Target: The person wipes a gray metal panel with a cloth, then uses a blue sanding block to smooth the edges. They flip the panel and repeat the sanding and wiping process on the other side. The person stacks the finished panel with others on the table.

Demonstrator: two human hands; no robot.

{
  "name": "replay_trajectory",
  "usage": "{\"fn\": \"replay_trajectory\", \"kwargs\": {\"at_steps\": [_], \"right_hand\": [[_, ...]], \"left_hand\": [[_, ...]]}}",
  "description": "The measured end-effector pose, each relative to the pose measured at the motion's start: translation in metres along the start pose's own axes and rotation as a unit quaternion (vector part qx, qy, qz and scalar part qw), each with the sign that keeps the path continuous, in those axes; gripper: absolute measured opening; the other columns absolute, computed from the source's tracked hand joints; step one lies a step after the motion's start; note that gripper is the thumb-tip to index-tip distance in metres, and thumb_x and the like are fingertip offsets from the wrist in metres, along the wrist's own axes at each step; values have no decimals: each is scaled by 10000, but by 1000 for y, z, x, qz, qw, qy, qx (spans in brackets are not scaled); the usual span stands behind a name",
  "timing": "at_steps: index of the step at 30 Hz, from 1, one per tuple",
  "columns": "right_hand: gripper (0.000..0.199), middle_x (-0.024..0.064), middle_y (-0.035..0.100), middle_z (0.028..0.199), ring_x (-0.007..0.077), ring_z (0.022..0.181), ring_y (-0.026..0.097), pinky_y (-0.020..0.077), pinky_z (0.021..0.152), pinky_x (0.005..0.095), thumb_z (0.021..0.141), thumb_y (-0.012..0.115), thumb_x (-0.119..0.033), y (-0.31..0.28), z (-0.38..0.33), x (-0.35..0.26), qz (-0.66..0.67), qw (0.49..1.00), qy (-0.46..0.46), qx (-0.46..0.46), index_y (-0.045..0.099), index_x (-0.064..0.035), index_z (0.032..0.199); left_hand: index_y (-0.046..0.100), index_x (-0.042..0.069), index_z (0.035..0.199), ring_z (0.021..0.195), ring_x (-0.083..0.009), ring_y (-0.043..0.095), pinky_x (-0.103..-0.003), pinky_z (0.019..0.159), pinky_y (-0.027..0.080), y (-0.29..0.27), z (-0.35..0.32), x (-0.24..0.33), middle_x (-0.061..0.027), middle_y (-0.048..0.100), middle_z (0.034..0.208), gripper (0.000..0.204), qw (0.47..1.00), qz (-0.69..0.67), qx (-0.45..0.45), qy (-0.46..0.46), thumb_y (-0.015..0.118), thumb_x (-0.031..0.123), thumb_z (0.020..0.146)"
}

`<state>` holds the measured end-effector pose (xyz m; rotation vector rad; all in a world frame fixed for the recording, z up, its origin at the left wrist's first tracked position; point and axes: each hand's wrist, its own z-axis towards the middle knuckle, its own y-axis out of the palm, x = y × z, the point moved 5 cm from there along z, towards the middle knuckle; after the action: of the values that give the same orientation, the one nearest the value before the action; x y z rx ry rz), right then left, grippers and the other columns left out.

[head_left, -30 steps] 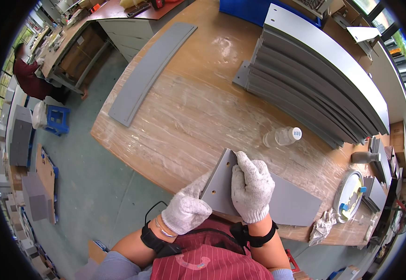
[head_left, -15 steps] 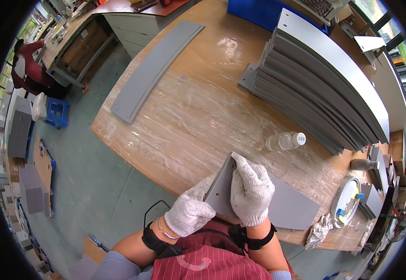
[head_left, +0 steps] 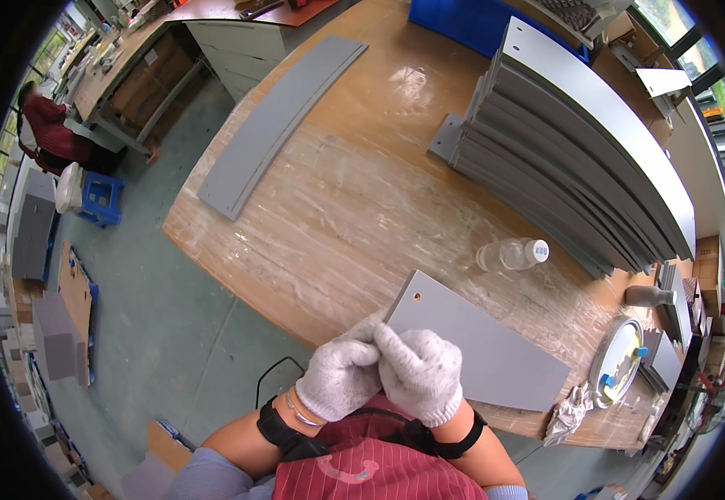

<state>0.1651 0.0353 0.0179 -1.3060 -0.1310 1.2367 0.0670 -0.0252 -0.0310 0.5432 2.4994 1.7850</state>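
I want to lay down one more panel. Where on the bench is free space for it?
The widest bare patch of the wooden bench lies between the long grey strip and the stacked grey panels. It is crowded near the plastic bottle and the grey panel by both hands.

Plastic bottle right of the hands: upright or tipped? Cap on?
Tipped. The plastic bottle lies on its side on the wooden table, white cap on and pointing right, beside the stacked grey panels.
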Motion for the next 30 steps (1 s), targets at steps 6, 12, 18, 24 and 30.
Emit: {"fn": "replay_trajectory", "kwargs": {"at_steps": [6, 12, 18, 24, 30], "right_hand": [[377, 70, 639, 712, 254, 606, 613, 509, 528, 404, 730, 729, 64, -15, -12, 35, 8, 981, 110, 157, 725, -47, 1090], [399, 29, 594, 708, 230, 618, 621, 498, 527, 373, 717, 732, -45, 8, -26, -15, 67, 997, -7, -43, 722, -125, 1108], [338, 58, 604, 697, 279, 623, 626, 511, 549, 398, 781, 701, 12, -5, -29, 27, 62, 985, 128, 97, 712, -63, 1111], [353, 74, 630, 815, 262, 689, 666, 534, 550, 393, 861, 679, -161, 24, -46, 32, 66, 989, 132, -15, 655, -98, 1208], [311, 81, 645, 819, 285, 707, 670, 546, 593, 412, 882, 672, -174, -9, -153, 142, -116, 932, 329, 100, 669, -148, 1192]], "left_hand": [[223, -16, 1599, 1414, -350, 438, -482, 1210, 291, -6, -2, -2, -228, 408, 1567, 958, 992, -112, 52, -5, 376, 707, 989], [207, -26, 1599, 1443, -368, 390, -476, 1226, 248, -9, -2, 3, -233, 351, 1601, 1043, 997, -82, 10, -7, 232, 797, 960], [207, -28, 1597, 1482, -355, 332, -476, 1244, 210, -14, 6, -1, -227, 328, 1615, 1032, 993, -117, 14, 9, 258, 788, 967], [455, -42, 1461, 1272, -331, 586, -446, 1094, 465, -43, 9, 10, -202, 582, 1399, 680, 997, 30, 54, 43, 461, 501, 1053], [560, -34, 1335, 1061, -218, 653, -351, 934, 536, -81, 32, 11, -98, 678, 1181, 459, 929, 307, 206, 13, 624, 75, 894]]}}
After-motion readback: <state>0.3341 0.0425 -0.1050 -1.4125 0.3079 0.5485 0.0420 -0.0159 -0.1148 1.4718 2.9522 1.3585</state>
